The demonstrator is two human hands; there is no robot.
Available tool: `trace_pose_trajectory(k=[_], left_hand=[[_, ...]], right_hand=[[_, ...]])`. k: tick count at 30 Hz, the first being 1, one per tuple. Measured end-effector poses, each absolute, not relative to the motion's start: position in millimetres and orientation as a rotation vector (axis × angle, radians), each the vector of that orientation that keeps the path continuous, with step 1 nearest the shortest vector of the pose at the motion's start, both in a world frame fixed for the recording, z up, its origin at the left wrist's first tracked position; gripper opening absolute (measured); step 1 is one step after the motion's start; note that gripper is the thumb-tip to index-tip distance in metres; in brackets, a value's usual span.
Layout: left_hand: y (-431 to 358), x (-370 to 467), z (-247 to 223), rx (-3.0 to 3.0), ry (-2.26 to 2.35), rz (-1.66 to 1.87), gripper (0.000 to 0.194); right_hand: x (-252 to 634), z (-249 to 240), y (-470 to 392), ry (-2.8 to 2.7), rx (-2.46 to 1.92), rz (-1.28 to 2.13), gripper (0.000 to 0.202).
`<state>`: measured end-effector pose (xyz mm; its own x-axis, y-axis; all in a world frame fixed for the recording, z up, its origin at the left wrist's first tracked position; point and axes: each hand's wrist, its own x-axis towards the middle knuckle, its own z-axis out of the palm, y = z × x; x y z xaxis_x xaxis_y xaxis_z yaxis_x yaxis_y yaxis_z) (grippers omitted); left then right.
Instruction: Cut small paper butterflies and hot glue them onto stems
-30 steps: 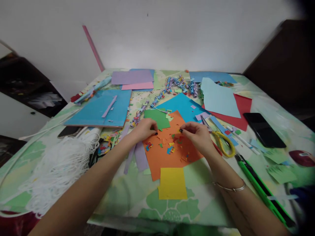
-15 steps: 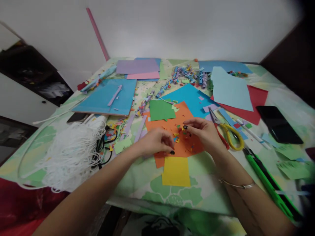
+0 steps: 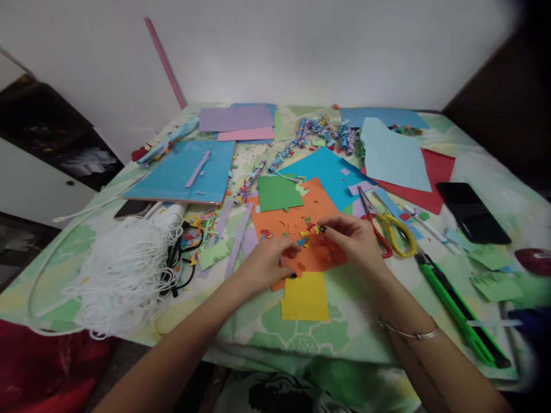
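Note:
An orange paper sheet (image 3: 275, 221) lies mid-table, scattered with small coloured paper bits (image 3: 303, 241). My left hand (image 3: 273, 258) hovers at its lower left, thumb and fingers apart around nothing visible. Over the right part of the sheet, my right hand (image 3: 348, 232) pinches something tiny and yellowish between thumb and index finger, too small to name. A green paper piece (image 3: 279, 193) rests on the sheet's upper left. Just below the sheet is a yellow paper square (image 3: 305, 296).
Scissors with red and yellow handles (image 3: 402, 235), a green cutter (image 3: 462, 310) and a black phone (image 3: 473, 212) lie at right. White string (image 3: 124, 275) is heaped at left. Behind are curled paper strips (image 3: 318, 129) and a blue paper pack (image 3: 185, 172).
The view has shifted slightly. My left hand has moved a little left and its thumb and fingers look wider apart. My right hand keeps its pinch over the paper bits.

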<state>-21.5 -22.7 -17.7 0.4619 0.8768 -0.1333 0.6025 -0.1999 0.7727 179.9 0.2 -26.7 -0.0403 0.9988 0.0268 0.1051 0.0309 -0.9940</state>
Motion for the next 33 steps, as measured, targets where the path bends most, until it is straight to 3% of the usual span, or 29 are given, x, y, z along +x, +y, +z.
trace_pose_trajectory(k=[3, 7, 9, 15, 24, 27, 33], left_hand=[[-51.4, -20.6, -25.6, 2.11, 1.387, 0.675, 0.04], [-94.0, -16.8, -40.7, 2.251, 1.356, 1.156, 0.026], [-110.3, -17.1, -44.3, 2.239, 1.251, 1.236, 0.023], [-143.3, -39.3, -38.3, 2.215, 1.317, 1.148, 0.019], [-207.6, -106.1, -51.6, 2.401, 1.778, 0.932, 0.016], [-195.9, -93.0, -45.5, 2.313, 1.843, 0.961, 0.016], [-123.5, -39.3, -38.8, 2.296, 1.538, 1.045, 0.02]], right_hand=[[182.9, -23.6, -1.3, -1.317, -1.221, 0.964, 0.01], [187.5, -22.0, 1.0, -1.236, -1.15, 0.859, 0.017], [189.0, -21.4, 1.0, -1.197, -1.114, 0.869, 0.017], [206.3, -21.9, -36.5, -1.203, -1.257, 0.775, 0.007], [252.9, -46.1, -166.9, -0.911, -1.784, 0.708, 0.023], [253.4, -53.5, -174.6, -0.889, -1.81, 0.695, 0.026], [234.5, -46.2, -148.6, -1.051, -1.78, 0.709, 0.027]])
